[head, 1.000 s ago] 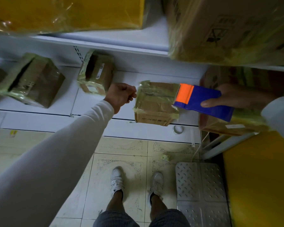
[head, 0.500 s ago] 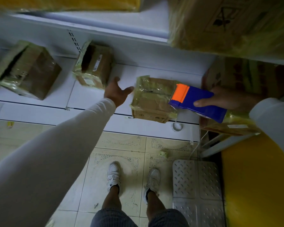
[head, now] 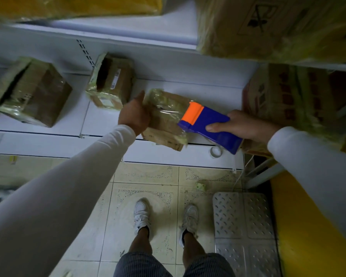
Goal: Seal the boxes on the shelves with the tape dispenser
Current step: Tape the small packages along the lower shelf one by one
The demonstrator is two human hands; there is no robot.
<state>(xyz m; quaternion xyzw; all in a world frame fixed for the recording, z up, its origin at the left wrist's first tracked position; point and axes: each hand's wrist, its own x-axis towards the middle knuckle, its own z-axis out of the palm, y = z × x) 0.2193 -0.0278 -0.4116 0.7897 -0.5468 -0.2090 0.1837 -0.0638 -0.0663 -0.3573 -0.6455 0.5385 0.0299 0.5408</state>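
A small brown box wrapped in clear tape sits near the front of the low white shelf. My left hand lies against the box's left side with the thumb pointing up; its fingers are hidden behind it. My right hand grips a blue tape dispenser. The dispenser's orange end rests on the box's upper right part.
Two more taped boxes stand further left on the shelf. A large carton is at the right. A tape roll lies on the shelf edge. A big carton overhangs from the upper shelf. A metal step plate lies beside my feet.
My left hand opened from a fist and moved right onto the small box's left side. The dispenser came down a little along the box's right part.
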